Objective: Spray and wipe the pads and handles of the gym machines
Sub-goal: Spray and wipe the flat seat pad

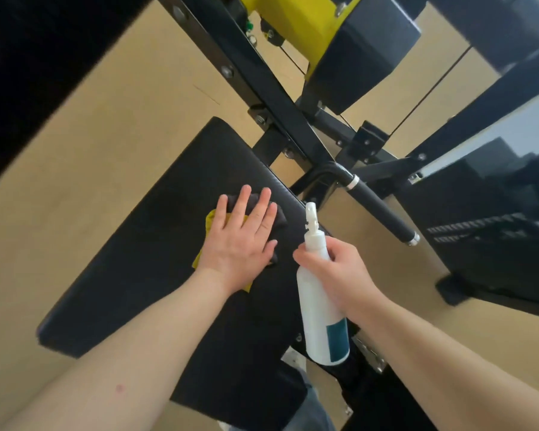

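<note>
A black seat pad (143, 262) of a gym machine fills the middle of the view. My left hand (243, 241) lies flat with straight fingers on a yellow and dark grey cloth (213, 220), pressing it onto the pad near its right edge. My right hand (339, 269) grips a white spray bottle (319, 309) by its neck, nozzle up, just right of the pad. A black padded handle (383, 209) with a chrome end juts out to the right of the bottle.
The machine's black steel frame (262, 85) crosses above the pad, with a yellow part (296, 20) and another black pad (358, 54) at the top. A weight stack (492, 231) stands at the right. The floor (91, 150) is tan.
</note>
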### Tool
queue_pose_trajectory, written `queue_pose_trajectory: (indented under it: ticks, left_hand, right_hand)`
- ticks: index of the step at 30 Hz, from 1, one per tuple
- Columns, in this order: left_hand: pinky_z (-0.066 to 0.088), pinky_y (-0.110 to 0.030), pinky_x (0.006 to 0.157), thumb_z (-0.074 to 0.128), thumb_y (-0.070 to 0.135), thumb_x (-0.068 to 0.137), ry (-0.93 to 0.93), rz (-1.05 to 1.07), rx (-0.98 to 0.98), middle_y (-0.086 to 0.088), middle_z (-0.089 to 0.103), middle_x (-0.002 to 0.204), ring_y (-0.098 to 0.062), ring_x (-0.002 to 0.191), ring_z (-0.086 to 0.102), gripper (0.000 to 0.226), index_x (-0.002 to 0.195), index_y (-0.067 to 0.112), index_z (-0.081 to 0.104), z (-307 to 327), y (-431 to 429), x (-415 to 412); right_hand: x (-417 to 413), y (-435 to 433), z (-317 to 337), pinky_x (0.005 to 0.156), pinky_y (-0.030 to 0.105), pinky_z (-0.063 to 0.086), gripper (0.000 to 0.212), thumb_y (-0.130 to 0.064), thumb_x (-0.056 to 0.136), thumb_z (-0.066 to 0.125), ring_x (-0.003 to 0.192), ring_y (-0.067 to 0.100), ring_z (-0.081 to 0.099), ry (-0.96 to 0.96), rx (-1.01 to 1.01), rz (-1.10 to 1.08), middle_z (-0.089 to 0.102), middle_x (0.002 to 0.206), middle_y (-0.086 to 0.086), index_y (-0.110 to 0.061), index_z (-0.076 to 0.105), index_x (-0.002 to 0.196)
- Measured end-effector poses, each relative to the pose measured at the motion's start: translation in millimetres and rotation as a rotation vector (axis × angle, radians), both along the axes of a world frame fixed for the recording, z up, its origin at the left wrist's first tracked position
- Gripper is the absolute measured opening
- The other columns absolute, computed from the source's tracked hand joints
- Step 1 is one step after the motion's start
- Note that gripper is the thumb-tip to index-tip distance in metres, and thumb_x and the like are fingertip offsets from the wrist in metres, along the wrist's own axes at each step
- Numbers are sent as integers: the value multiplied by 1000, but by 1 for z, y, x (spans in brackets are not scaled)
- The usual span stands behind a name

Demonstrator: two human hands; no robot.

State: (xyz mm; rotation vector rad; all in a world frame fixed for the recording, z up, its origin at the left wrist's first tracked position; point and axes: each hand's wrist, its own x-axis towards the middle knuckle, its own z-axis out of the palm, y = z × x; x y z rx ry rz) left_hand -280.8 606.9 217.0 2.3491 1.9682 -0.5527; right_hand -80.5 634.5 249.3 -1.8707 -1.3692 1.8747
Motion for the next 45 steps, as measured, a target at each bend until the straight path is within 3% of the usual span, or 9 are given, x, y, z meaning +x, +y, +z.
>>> queue_pose_trajectory:
  ticks: [3, 10, 18, 24, 28, 30, 35, 39, 45]
  left_hand:
    - [3, -64, 121, 17, 50, 105, 6, 156, 110, -11, -3, 171, -43, 156, -2, 68, 163, 15, 9, 8, 48, -19]
    - [22, -63, 120, 25, 45, 104, -87, 473, 280, -14, 13, 169, -44, 153, 18, 59, 158, 21, 30, 20, 106, -31]
    - [1, -59, 124, 22, 51, 105, -95, 122, 106, -14, -2, 171, -41, 156, -5, 68, 163, 18, 11, -5, 18, 29]
    - [4, -54, 125, 47, 39, 102, -108, -109, 37, -11, 6, 171, -37, 157, 2, 71, 162, 15, 17, -20, -15, 34]
    - [2, -54, 125, 36, 38, 105, -89, 304, 181, -16, -11, 170, -42, 156, -7, 69, 162, 8, 13, -5, -23, -3]
    - [5, -57, 125, 34, 37, 105, -102, 375, 210, -16, -8, 170, -44, 155, -4, 65, 161, 7, 19, 3, -24, -19]
    - [6, -57, 126, 33, 30, 109, -277, 423, 296, -6, 16, 170, -40, 156, 5, 43, 146, 16, 51, 2, -3, -9]
    - [10, -60, 124, 25, 36, 111, -262, 185, 259, -8, 21, 169, -42, 155, 10, 46, 144, 22, 54, -5, 9, 14]
    - [8, -68, 120, 11, 48, 109, -117, -109, 85, -12, 10, 171, -51, 153, 3, 55, 157, 34, 36, -34, -8, 87]
  right_hand:
    - [-15, 10, -2, 80, 48, 63, 14, -40, 86, 76, 80, 21, 72, 32, 7, 14, 72, 82, -5, -26, 71, 86]
    - [-32, 26, -1, 81, 47, 65, 18, -40, 88, 74, 84, 20, 74, 127, 22, -79, 72, 90, -2, -32, 65, 101]
    - [-4, 15, 0, 79, 42, 65, 17, -38, 91, 75, 81, 15, 72, 116, 41, -182, 71, 88, -6, -31, 65, 101]
    - [17, -14, -6, 77, 34, 61, 70, -37, 89, 78, 90, 15, 72, 127, -91, -220, 67, 108, -12, -53, 35, 142]
    - [22, -43, -6, 87, 55, 63, 38, -40, 76, 80, 88, 24, 75, 199, -196, -173, 75, 100, 4, -39, 66, 111]
    - [20, -59, -5, 88, 55, 62, 33, -43, 70, 78, 81, 22, 74, 213, -214, -175, 76, 97, 8, -30, 71, 99]
    - [18, -95, -15, 84, 49, 63, 34, -39, 76, 79, 80, 19, 74, 329, -259, -326, 75, 102, 11, -32, 69, 108]
    - [20, -114, -28, 83, 54, 63, 24, -36, 84, 79, 79, 21, 73, 296, -236, -466, 73, 100, 13, -24, 68, 102]
    - [49, -132, -37, 87, 65, 59, 24, -25, 93, 76, 83, 32, 71, 407, -211, -831, 70, 97, 18, -30, 65, 115]
